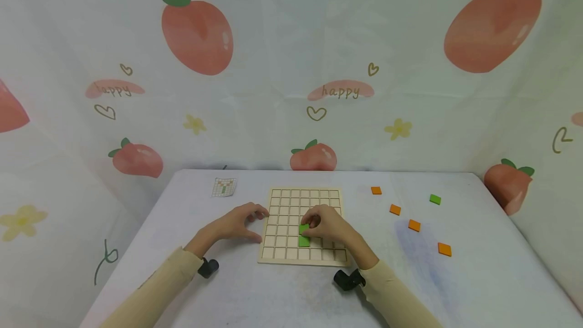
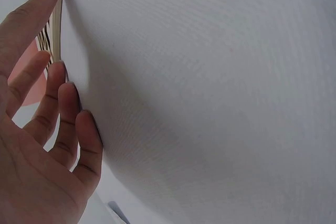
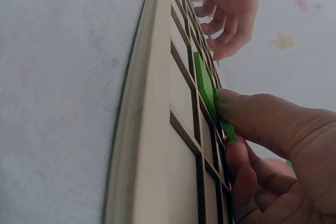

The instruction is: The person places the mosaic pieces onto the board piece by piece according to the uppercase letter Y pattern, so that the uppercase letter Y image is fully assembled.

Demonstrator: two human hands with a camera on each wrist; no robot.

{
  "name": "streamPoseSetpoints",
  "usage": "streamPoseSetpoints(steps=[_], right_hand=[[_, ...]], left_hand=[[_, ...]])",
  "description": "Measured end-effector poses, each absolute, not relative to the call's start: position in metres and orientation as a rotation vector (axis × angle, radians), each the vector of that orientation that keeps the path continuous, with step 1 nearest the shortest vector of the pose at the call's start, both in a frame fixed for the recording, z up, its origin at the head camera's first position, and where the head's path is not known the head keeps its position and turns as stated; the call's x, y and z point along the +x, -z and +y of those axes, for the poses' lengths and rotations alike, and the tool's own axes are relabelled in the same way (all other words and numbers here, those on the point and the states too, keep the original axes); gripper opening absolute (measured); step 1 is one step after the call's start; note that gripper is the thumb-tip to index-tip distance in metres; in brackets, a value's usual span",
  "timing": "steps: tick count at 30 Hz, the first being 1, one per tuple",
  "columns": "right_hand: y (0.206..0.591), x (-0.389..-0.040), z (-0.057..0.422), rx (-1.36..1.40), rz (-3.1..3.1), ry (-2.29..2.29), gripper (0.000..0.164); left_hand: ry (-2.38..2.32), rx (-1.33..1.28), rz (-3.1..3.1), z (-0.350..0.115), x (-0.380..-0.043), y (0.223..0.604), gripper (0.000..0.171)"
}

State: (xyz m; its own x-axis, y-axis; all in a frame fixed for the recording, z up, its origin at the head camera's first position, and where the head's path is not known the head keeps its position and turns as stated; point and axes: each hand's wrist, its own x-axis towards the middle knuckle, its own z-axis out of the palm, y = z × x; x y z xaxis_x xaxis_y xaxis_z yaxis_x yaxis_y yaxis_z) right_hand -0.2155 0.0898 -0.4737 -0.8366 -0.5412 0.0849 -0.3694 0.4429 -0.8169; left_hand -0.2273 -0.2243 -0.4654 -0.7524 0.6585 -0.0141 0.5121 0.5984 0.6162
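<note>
A wooden grid board (image 1: 302, 263) lies on the white table, its square cells framed by thin dark-edged strips. One green square tile (image 1: 304, 242) sits in the grid, slightly raised at one edge in the right wrist view. My right hand (image 1: 331, 224) pinches another green tile (image 3: 229, 130) between thumb and fingers, just beyond the first one. At the board's left edge, my left hand (image 1: 237, 222) rests with thumb and fingers spread loosely, fingertips touching the wooden edge (image 2: 58, 19). Nothing is held in that hand.
Several orange tiles (image 1: 414, 225) lie scattered right of the board, with a green tile (image 1: 435, 199) farther out. At the back left is a small paper card (image 1: 223, 187) printed with a coloured grid pattern. A fruit-print curtain (image 1: 273, 65) hangs behind the table.
</note>
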Motion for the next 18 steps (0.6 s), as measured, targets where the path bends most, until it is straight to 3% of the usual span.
streamPoseSetpoints(steps=[18], right_hand=[[0.4731, -0.2162, 0.0899, -0.805, 2.503, 1.330, 0.013]], left_hand=[[-0.865, 0.937, 2.596, -0.2232, -0.2277, 0.4657, 0.064]])
